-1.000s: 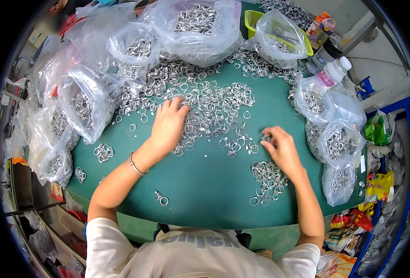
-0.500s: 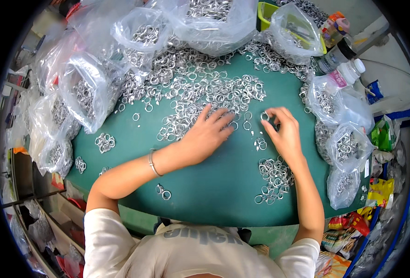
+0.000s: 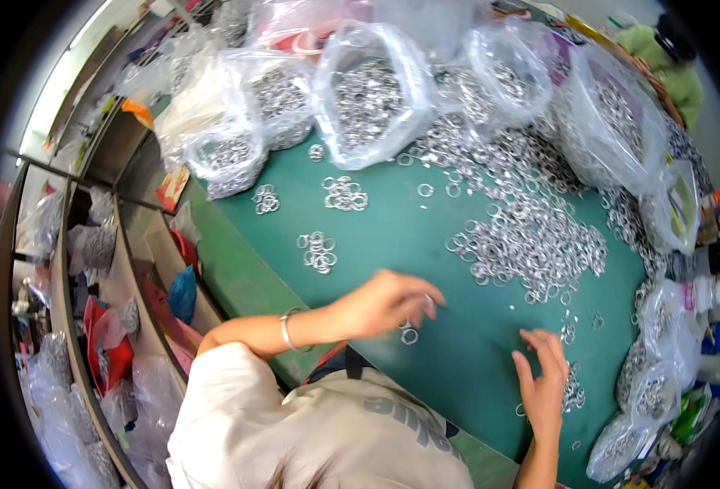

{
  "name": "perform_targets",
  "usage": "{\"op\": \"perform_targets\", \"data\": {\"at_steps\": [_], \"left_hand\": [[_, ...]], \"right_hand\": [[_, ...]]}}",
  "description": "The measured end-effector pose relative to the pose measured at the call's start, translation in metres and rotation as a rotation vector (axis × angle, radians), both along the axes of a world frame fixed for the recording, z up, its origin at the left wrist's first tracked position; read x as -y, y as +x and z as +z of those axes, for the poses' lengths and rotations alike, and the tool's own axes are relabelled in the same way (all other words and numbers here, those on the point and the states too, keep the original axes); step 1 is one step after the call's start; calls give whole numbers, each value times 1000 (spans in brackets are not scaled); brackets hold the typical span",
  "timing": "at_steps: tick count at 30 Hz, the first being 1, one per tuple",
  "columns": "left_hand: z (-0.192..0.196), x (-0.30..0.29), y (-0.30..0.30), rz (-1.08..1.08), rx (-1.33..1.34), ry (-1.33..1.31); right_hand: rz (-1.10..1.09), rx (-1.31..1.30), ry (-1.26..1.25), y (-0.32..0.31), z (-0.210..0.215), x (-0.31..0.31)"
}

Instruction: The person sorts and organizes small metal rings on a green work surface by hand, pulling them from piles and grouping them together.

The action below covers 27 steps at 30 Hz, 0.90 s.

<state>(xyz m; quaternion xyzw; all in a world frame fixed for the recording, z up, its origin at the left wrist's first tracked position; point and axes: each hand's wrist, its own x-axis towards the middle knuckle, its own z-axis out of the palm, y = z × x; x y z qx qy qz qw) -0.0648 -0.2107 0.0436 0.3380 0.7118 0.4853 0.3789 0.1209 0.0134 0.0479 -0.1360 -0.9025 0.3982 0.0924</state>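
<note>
My left hand (image 3: 386,305), with a bangle (image 3: 287,331) at its wrist, hangs over the near part of the green table with its fingers curled together. What lies at its fingertips is small and blurred. Just below it are a few metal rings (image 3: 409,334). To the right, my right hand (image 3: 544,376) has thumb and fingers apart and holds nothing visible. Beside and partly behind it lies a small heap of rings (image 3: 573,389). Farther off spreads a large loose pile of silver metal rings (image 3: 531,244).
Clear plastic bags of rings (image 3: 368,106) line the far edge, and more bags (image 3: 655,395) line the right. Small ring clusters (image 3: 344,194) sit at the far left. A white bottle (image 3: 706,293) stands at right. Shelves (image 3: 91,269) hold bags at left. Another person (image 3: 661,69) is at far right.
The view has swung left, showing more shelves. My left hand has left the big pile and come nearer my body, fingers now curled. My right hand no longer shows the ring it held.
</note>
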Motion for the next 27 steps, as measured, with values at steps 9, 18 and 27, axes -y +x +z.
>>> {"op": "perform_targets", "data": {"at_steps": [9,18,27], "left_hand": [[-36,139,-88,821,-599,-212],[-50,118,-186,771,-526,-200],[-41,93,-170,646,-1124,-402]], "right_hand": [[91,170,-27,0,-5,13],[130,161,17,2,-3,19],[4,179,25,9,4,-17]]}}
